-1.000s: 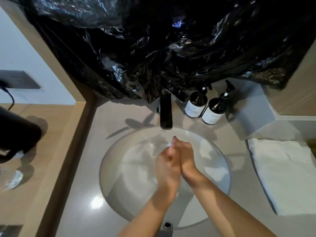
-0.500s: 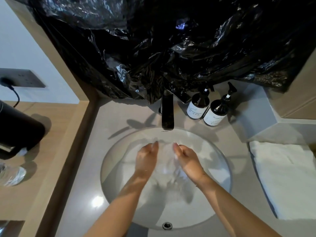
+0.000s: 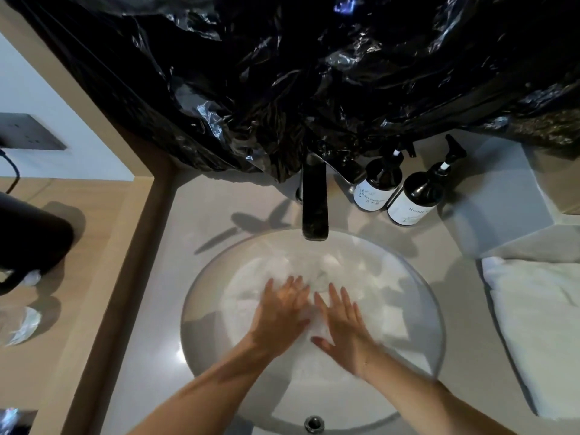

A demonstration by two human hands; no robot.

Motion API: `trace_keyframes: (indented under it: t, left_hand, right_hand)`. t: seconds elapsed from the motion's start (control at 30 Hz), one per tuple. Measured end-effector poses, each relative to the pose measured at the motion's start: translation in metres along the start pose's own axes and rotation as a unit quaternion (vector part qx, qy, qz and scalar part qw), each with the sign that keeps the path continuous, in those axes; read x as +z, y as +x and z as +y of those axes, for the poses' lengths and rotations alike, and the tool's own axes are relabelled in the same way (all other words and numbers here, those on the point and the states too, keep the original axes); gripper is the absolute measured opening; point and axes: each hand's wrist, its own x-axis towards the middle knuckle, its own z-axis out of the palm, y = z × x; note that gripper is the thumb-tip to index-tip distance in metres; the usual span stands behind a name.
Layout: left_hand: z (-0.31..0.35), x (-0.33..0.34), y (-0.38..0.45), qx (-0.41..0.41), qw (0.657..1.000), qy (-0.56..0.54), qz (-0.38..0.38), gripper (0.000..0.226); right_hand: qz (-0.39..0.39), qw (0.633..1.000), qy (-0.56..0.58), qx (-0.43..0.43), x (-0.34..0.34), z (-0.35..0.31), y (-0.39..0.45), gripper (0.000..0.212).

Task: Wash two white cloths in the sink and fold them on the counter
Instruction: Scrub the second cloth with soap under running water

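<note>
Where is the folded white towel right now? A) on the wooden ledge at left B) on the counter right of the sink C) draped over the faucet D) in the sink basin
B: the folded white towel lies on the counter right of the sink, clear of both hands.

Two bare forearms, sleeveless, hands [image 3: 314,318] without rings or watch.

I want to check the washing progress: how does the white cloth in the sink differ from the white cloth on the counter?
The cloth in the sink lies spread in the basin under both flat hands; the cloth on the counter lies untouched, right of the basin. The first looks wet and blurred, the second dry and thick. Both are white.
</note>
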Motion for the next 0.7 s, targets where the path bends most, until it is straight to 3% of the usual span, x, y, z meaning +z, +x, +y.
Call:
trace_keyframes:
  t: [0.1, 0.17, 0.23, 0.27, 0.33, 0.37, 0.4, 0.43, 0.5, 0.57, 0.63, 0.67, 0.7]
  left_hand:
    - [-0.005, 0.035, 0.007, 0.001, 0.997, -0.063, -0.039, 0.056]
    - [-0.008, 0.043, 0.015, -0.010, 0.995, -0.076, -0.064, 0.056]
    - [-0.004, 0.035, 0.025, -0.103, 0.985, -0.111, -0.082, 0.057]
    - [-0.001, 0.033, 0.029, -0.185, 0.962, -0.182, -0.079, 0.057]
    - [0.005, 0.034, 0.032, -0.306, 0.888, -0.342, -0.017, 0.048]
    - [0.006, 0.035, 0.032, -0.350, 0.846, -0.401, 0.021, 0.040]
    - [0.005, 0.035, 0.033, -0.376, 0.818, -0.434, 0.032, 0.037]
    - [0.003, 0.035, 0.037, -0.387, 0.816, -0.429, 0.018, 0.035]
    - [0.001, 0.032, 0.044, -0.372, 0.865, -0.337, 0.000, 0.035]
    - [0.000, 0.024, 0.052, -0.240, 0.948, -0.209, -0.003, 0.030]
    - [-0.001, 0.034, 0.054, -0.121, 0.977, -0.176, 0.002, 0.038]
    - [0.000, 0.029, 0.052, -0.102, 0.977, -0.185, -0.025, 0.047]
    - [-0.001, 0.030, 0.050, -0.080, 0.977, -0.194, -0.028, 0.056]
  right_hand:
    - [0.082, 0.996, -0.010, -0.041, 0.018, 0.002, 0.015, 0.063]
    - [0.085, 0.994, -0.031, -0.067, 0.027, 0.012, 0.029, 0.068]
    - [0.117, 0.988, -0.073, -0.064, 0.039, 0.014, 0.035, 0.070]
    - [0.136, 0.988, -0.044, -0.049, 0.043, 0.011, 0.040, 0.066]
    - [0.173, 0.968, 0.179, 0.032, 0.037, 0.005, 0.051, 0.048]
    - [0.139, 0.945, 0.288, 0.065, 0.037, 0.006, 0.053, 0.037]
    - [0.112, 0.944, 0.308, 0.038, 0.037, 0.009, 0.057, 0.031]
    - [0.114, 0.957, 0.265, 0.021, 0.030, 0.012, 0.060, 0.029]
    - [0.110, 0.981, 0.159, 0.002, 0.023, 0.021, 0.059, 0.037]
    - [0.123, 0.981, 0.144, 0.035, 0.024, 0.028, 0.053, 0.054]
    - [0.203, 0.964, 0.139, 0.104, 0.020, 0.032, 0.041, 0.063]
    - [0.225, 0.946, 0.193, 0.131, 0.016, 0.031, 0.036, 0.060]
    - [0.202, 0.938, 0.243, 0.139, 0.011, 0.031, 0.030, 0.056]
